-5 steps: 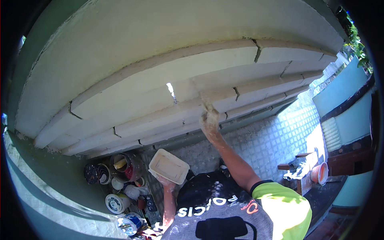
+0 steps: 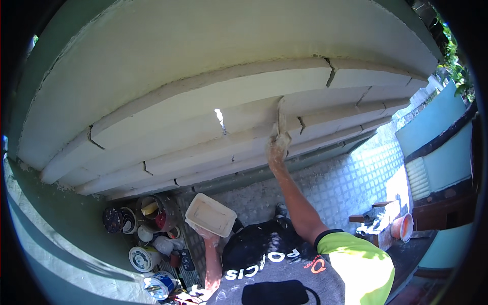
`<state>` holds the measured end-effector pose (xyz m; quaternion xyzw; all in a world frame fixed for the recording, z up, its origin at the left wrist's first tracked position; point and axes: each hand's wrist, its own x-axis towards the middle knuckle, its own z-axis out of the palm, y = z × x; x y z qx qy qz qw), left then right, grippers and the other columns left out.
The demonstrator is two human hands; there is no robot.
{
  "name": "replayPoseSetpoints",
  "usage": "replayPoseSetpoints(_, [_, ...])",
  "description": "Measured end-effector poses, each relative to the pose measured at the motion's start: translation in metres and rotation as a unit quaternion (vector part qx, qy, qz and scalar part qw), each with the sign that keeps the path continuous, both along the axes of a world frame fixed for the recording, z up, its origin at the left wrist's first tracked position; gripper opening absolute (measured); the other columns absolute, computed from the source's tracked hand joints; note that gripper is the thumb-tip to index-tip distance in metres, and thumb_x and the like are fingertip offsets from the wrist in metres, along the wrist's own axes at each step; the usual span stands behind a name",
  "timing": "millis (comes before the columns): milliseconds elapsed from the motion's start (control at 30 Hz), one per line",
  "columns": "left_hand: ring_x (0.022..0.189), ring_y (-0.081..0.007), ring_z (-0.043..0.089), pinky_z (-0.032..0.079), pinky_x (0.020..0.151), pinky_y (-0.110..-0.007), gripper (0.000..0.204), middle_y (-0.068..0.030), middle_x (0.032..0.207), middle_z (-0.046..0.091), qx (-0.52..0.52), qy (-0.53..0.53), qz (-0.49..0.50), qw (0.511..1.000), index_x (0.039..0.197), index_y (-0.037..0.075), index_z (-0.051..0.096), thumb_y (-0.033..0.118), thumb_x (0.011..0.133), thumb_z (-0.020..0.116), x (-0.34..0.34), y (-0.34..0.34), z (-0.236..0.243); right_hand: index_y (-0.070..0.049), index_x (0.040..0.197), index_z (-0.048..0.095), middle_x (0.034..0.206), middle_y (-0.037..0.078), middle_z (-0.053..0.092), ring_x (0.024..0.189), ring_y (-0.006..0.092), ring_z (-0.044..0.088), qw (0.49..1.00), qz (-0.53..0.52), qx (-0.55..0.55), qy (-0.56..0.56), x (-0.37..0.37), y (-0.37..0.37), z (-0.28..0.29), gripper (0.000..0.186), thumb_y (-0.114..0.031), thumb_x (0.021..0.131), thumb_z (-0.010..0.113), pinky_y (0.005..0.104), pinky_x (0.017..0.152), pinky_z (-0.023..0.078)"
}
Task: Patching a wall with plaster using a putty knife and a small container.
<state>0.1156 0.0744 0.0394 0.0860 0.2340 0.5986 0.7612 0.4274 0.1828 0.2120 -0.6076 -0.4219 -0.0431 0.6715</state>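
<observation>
My right hand [image 2: 279, 148], dusted with pale plaster, is raised against the white stepped block wall [image 2: 168, 114] and closed on a plaster-smeared trowel [image 2: 281, 113]. The tool shows as a narrow strip pointing up the wall, so its blade shape is hard to make out. It lies left of a short dark crack in the lower ledge. Low on the left, my left hand [image 2: 207, 234] grips the near edge of a shallow cream rectangular tub [image 2: 211, 214]. Pale residue coats the tub's inside; my left fingers are partly hidden under it.
A bright slit [image 2: 219, 117] pierces the wall left of the trowel. Buckets [image 2: 144, 258] and a large bin [image 2: 157, 213] crowd the floor at lower left. On the right stand a wooden bench [image 2: 381, 216] and an orange bucket [image 2: 403, 226], on a tiled floor [image 2: 330, 178].
My right hand and the trowel have moved a little to the right along the wall; the trowel shows sharper now. The tub in my left hand has shifted slightly left.
</observation>
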Motion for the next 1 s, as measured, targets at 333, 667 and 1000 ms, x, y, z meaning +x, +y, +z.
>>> replayPoseSetpoints(333, [0.125, -0.0334, 0.048, 0.042, 0.101, -0.056, 0.079, -0.0100, 0.147, 0.038, 0.019, 0.028, -0.014, 0.999, 0.147, 0.020, 0.026, 0.073, 0.088, 0.028, 0.007, 0.008, 0.002, -0.007, 0.133, 0.052, 0.116, 0.016, 0.063, 0.072, 0.0176, 0.055, 0.981, 0.004, -0.081, 0.174, 0.001, -0.016, 0.003, 0.046, 0.003, 0.089, 0.048, 0.0282, 0.065, 0.046])
replayPoseSetpoints(667, [0.125, -0.0332, 0.048, 0.042, 0.101, -0.055, 0.078, -0.0094, 0.146, 0.039, 0.034, 0.025, -0.091, 0.995, 0.147, 0.020, 0.027, 0.072, 0.089, 0.028, 0.089, 0.010, 0.001, 0.000, 0.118, 0.058, 0.109, 0.020, 0.064, 0.090, 0.0346, 0.065, 0.992, 0.077, 0.028, -0.101, -0.024, -0.003, -0.037, 0.052, 0.009, 0.067, 0.051, 0.0396, 0.074, 0.052])
replayPoseSetpoints(1000, [0.125, -0.0331, 0.048, 0.041, 0.102, -0.055, 0.077, -0.0088, 0.146, 0.039, 0.066, 0.062, -0.149, 0.985, 0.146, 0.020, 0.029, 0.071, 0.089, 0.027, 0.111, 0.026, 0.012, 0.000, 0.128, 0.054, 0.114, 0.020, 0.064, 0.083, 0.0312, 0.067, 0.994, -0.110, 0.024, -0.016, 0.106, 0.001, -0.007, 0.045, -0.001, 0.083, 0.046, 0.0390, 0.075, 0.053])
